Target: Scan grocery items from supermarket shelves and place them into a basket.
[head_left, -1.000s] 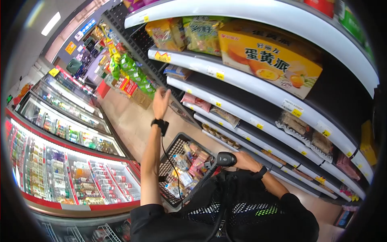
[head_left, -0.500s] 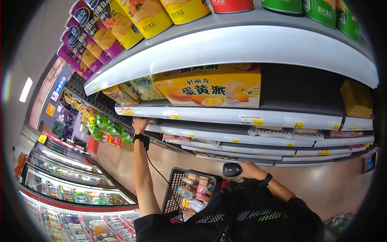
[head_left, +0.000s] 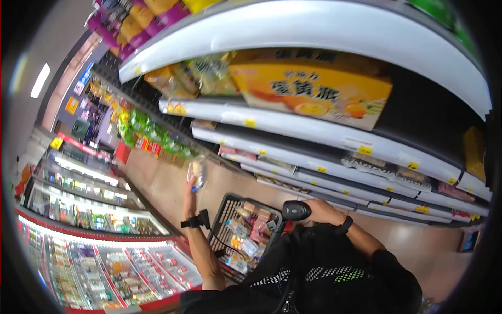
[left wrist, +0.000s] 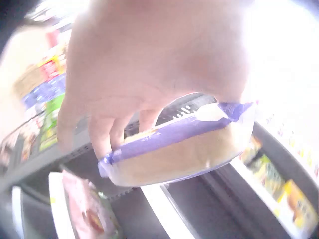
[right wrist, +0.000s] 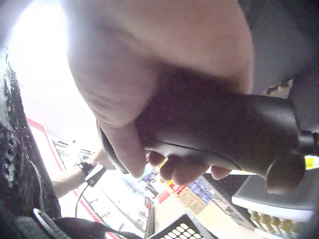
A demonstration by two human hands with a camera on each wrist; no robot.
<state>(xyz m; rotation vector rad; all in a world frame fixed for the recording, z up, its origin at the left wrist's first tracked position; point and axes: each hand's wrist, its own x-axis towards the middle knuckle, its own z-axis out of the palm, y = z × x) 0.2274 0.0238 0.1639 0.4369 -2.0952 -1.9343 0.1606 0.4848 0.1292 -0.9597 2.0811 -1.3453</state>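
Observation:
In the head view my left hand [head_left: 190, 198] holds up a packaged bread [head_left: 197, 172] out from the shelf front, beyond the basket. The left wrist view shows its clear wrapper with a purple band and a tan filling, pinched between thumb and fingers. My right hand [head_left: 325, 212] grips a black handle with a rounded end [head_left: 296, 210], close to my body. Its fingers wrap round the thick black grip [right wrist: 214, 129] in the right wrist view. Between the two arms stands a dark mesh shopping basket [head_left: 221, 209] with several packaged foods inside.
Curved store shelves [head_left: 293, 123] fill the right side, bearing a yellow pie box [head_left: 314, 89] and snack bags. Open-top chillers [head_left: 104, 242] with bottled drinks run along the left. Green snack bags [head_left: 149, 131] hang at the shelf end.
My left hand reached to the shelf end half a second ago, and has come back towards the basket with the packaged bread. The right hand keeps its grip on the black handle.

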